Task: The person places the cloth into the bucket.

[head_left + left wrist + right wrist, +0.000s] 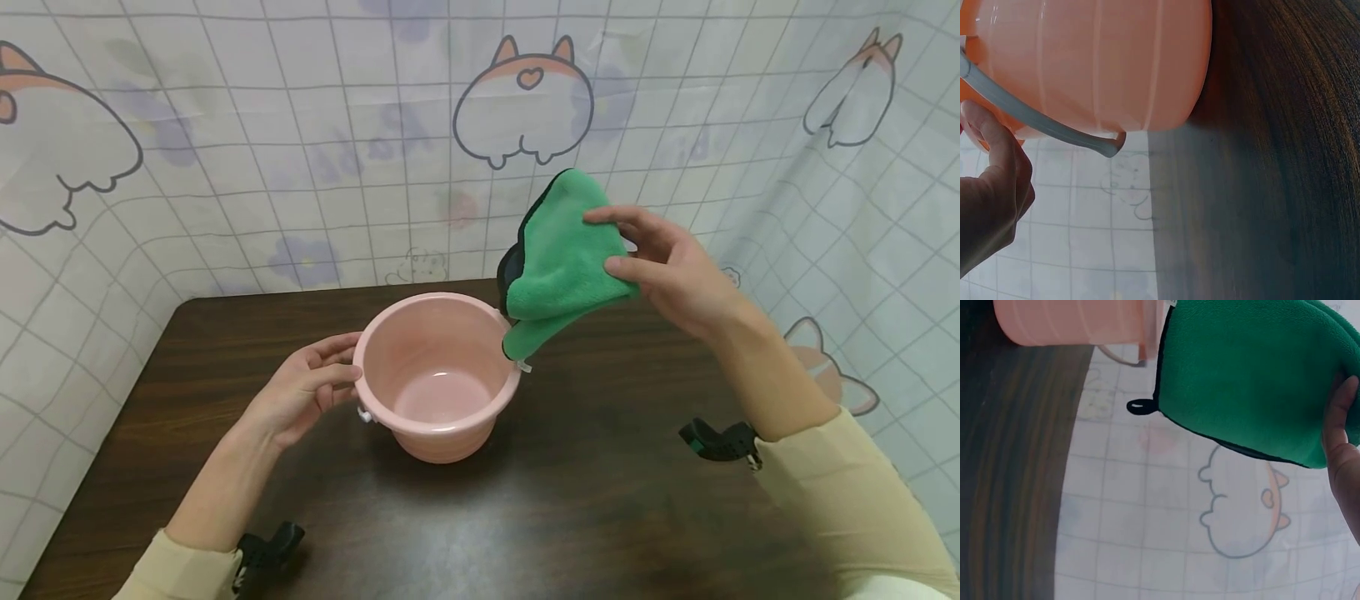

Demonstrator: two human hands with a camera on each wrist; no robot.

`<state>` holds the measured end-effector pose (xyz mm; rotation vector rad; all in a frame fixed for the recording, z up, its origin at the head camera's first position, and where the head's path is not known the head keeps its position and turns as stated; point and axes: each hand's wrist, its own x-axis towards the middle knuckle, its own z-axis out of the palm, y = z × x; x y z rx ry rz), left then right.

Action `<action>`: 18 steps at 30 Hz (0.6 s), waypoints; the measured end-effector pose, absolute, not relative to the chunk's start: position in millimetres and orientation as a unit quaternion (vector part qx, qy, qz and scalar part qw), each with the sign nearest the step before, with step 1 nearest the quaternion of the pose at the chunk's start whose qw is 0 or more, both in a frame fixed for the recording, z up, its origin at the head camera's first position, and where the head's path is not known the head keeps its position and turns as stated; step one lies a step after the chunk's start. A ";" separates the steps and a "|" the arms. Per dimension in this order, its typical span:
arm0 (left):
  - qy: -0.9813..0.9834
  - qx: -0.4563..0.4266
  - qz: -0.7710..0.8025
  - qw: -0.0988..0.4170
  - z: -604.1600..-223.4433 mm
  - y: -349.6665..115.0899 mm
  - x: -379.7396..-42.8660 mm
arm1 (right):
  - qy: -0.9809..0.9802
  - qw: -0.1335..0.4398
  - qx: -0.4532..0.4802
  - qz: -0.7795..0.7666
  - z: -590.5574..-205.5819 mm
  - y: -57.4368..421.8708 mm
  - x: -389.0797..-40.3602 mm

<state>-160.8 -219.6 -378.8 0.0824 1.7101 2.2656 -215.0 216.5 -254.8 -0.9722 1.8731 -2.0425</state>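
A pink bucket (442, 446) stands upright on the dark wooden table, and its inside shows bare in the head view. My left hand (303, 387) grips the bucket's left rim between thumb and fingers. In the left wrist view the grey handle (1041, 119) hangs down along the bucket's side. My right hand (667, 267) pinches a green towel (566, 250) with dark edging, raised at the bucket's right rim. The towel's lower corner overlaps that rim in the head view. A black hanging loop (1141, 407) sticks out from the towel's edge in the right wrist view.
The dark wooden table (600, 500) reaches back to a wall covering (360, 108) with a grid and cartoon animal prints. The covering also closes off the left and right sides. Black wrist devices (720, 440) sit at both sleeves.
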 end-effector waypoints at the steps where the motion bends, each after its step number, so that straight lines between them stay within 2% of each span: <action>1: 0.595 0.029 0.789 0.150 -378.7 -219.5 -160.7 | 0.631 0.106 -0.335 -0.692 -253.1 215.1 -215.1; 18: 0.591 0.027 0.792 0.151 -378.0 -218.1 -160.7 | 0.620 0.115 -0.368 -0.683 -247.5 189.2 -217.4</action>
